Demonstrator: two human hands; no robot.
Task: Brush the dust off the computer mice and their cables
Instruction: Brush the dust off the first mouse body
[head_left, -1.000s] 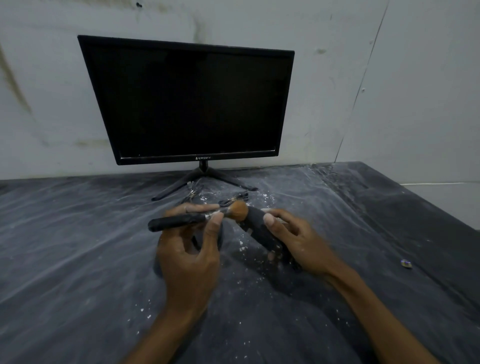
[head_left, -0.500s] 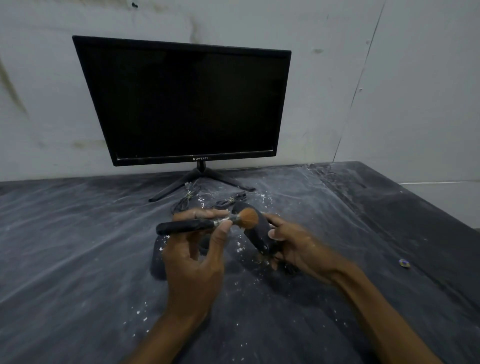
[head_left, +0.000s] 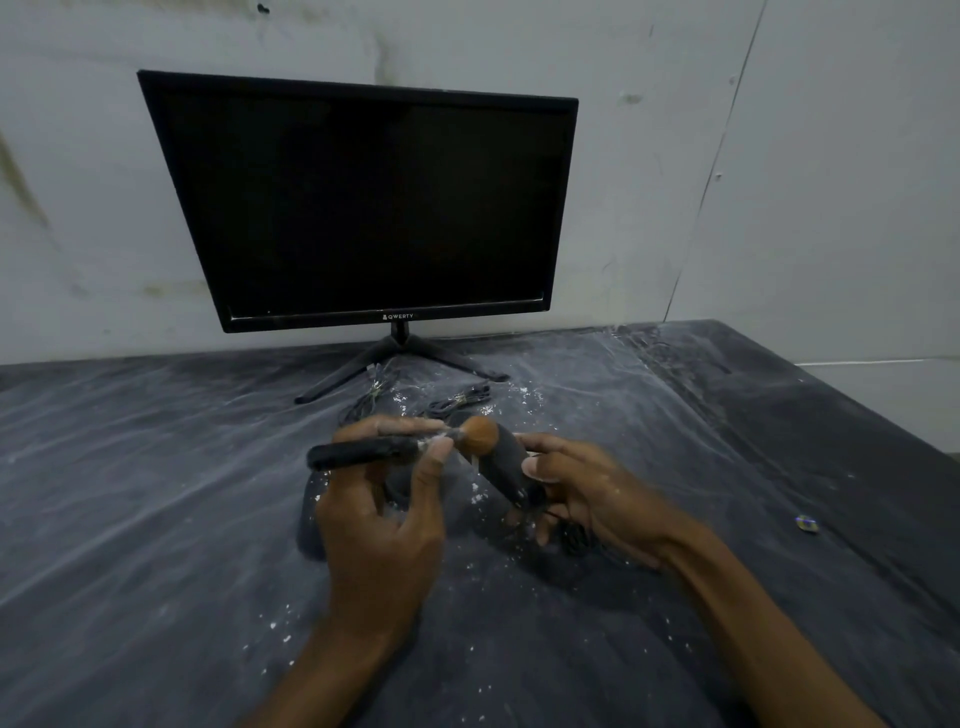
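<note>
My left hand (head_left: 382, 525) grips a black-handled brush (head_left: 363, 451) with an orange-brown bristle head (head_left: 480, 435). The bristles press against the upper end of a black computer mouse (head_left: 506, 462), held tilted above the table by my right hand (head_left: 587, 493), fingers curled round its side. Its dark cable (head_left: 576, 540) hangs below that hand. A second dark mouse (head_left: 310, 530) lies on the table, mostly hidden behind my left hand. Bundled cables (head_left: 462, 397) lie farther back.
A black monitor (head_left: 363, 202) on a tripod stand (head_left: 400, 358) stands at the back against the wall. The dark table (head_left: 156, 519) is streaked with white dust and specks. A small object (head_left: 806, 523) lies at the right. The table's right edge runs diagonally.
The brush head has shifted slightly right along the mouse's upper end. My right hand has turned the mouse a little. Both hands stay in the same place.
</note>
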